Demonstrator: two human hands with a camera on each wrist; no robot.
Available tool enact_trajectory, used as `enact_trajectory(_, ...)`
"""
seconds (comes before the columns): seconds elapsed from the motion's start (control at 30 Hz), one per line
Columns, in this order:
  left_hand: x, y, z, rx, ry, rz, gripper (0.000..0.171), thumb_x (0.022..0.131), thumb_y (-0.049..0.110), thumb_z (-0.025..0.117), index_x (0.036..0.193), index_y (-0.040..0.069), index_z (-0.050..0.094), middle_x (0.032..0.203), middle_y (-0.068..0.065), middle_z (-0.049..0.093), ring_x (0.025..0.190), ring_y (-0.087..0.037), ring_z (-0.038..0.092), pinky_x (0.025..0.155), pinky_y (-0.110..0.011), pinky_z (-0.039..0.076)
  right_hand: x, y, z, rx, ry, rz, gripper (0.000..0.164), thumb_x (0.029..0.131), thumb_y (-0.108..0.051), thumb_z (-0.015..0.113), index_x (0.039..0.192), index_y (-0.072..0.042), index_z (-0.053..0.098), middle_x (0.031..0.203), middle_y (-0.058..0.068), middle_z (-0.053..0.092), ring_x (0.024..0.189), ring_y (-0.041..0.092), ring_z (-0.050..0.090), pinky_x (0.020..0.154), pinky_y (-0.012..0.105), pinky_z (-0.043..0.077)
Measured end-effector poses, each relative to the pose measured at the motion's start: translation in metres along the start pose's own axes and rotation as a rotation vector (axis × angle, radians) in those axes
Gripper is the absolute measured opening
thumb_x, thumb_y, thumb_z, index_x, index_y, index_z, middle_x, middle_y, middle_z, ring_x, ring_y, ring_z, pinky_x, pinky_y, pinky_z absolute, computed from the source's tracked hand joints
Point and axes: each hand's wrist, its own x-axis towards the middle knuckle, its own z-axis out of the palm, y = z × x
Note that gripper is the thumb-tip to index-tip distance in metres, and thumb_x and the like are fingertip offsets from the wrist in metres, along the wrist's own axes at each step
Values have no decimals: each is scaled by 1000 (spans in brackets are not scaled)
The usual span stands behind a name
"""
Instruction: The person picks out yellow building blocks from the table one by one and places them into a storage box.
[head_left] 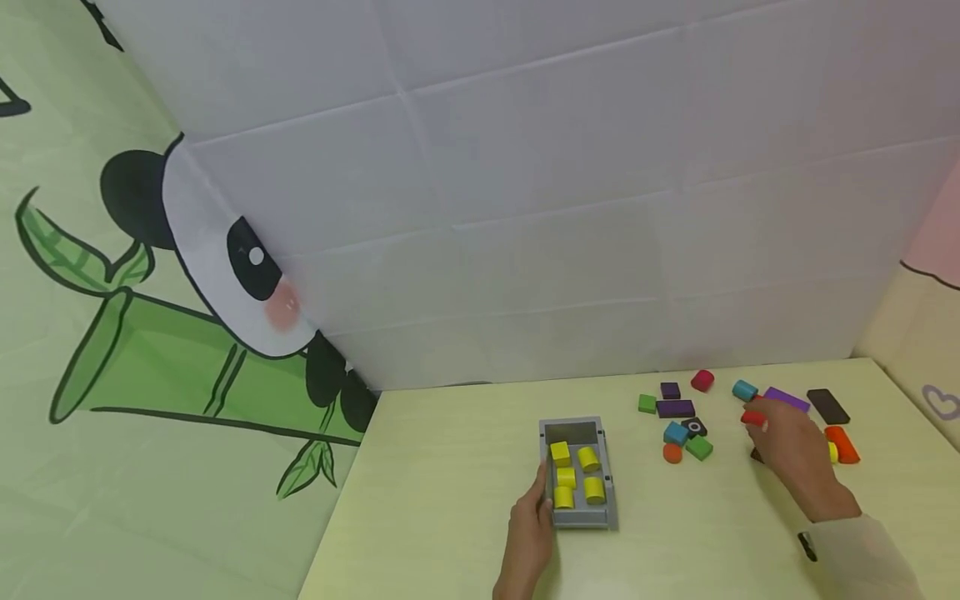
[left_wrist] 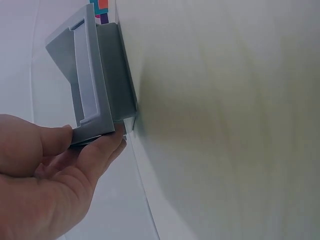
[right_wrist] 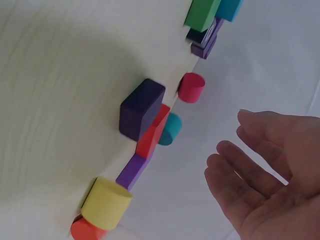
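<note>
A grey tray [head_left: 585, 518] on the table holds several yellow blocks, among them a yellow cylinder [head_left: 594, 490]. My left hand [head_left: 528, 525] grips its left side; in the left wrist view, the thumb lies over the rim of the tray [left_wrist: 97, 75] and the fingers are below. Over the blocks on the right, my right hand [head_left: 795, 446] reaches forward with loosely bent fingers and nothing between them. In the right wrist view, a dark block [right_wrist: 142, 110], a red block [right_wrist: 152, 132] and a yellow cylinder [right_wrist: 106, 202] lie near that hand. From the head, the hand partly hides them.
Left of my right hand lies a loose group with a purple block [head_left: 676, 408], a green block [head_left: 700, 447] and an orange round block [head_left: 672, 453]. Farther right are a dark flat block [head_left: 828, 406] and an orange block [head_left: 843, 445]. A white cloth wall [head_left: 525, 250] borders the table's back.
</note>
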Motion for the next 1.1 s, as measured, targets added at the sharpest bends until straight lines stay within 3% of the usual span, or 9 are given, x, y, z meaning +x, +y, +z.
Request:
enact_trajectory(0.13,0,0,0,2,3,1,58,107,-7,50,163,6,38,162,-21,41,148,-43,42,119,-56,40,-2,12,0,15,53,-3,27,91,3,69,116,11,69,96,30,67,62,26,50,41,32,41)
enact_trajectory(0.23,0,-1,1,9,5,-3,59,107,-7,50,163,6,38,162,-22,42,148,-44,43,119,-56,40,-4,21,0,25,81,-3,27,90,4,66,115,12,69,87,24,65,57,21,42,40,29,32)
enact_trajectory(0.3,0,-1,1,10,3,-7,59,107,-7,50,163,6,38,162,-23,42,148,-44,43,119,-56,40,-5,26,-2,26,83,7,28,90,4,65,116,13,68,88,27,66,55,20,40,39,29,30)
enact_trajectory(0.5,0,-1,1,10,-1,-3,59,107,-7,50,163,7,38,161,-24,43,147,-44,43,118,-56,42,-7,35,-10,1,66,51,31,91,1,68,119,13,66,116,44,63,64,28,54,40,35,41)
enact_trajectory(0.67,0,-1,0,6,1,5,58,108,-6,50,163,6,38,162,-23,42,148,-44,43,118,-56,42,-6,42,-13,-18,49,76,34,90,1,69,122,14,65,124,47,58,69,34,59,41,36,44)
enact_trajectory(0.93,0,-1,1,8,5,2,58,107,-6,50,163,6,38,162,-22,42,148,-43,43,118,-56,41,-7,53,-14,-35,-28,110,36,89,4,70,121,18,63,126,49,55,74,42,62,44,37,47)
enact_trajectory(1.1,0,-1,1,14,7,-7,59,107,-7,50,163,7,38,161,-22,43,148,-43,44,118,-56,42,-7,58,-13,-44,-87,112,36,88,5,72,120,19,63,117,48,60,74,42,64,48,41,52)
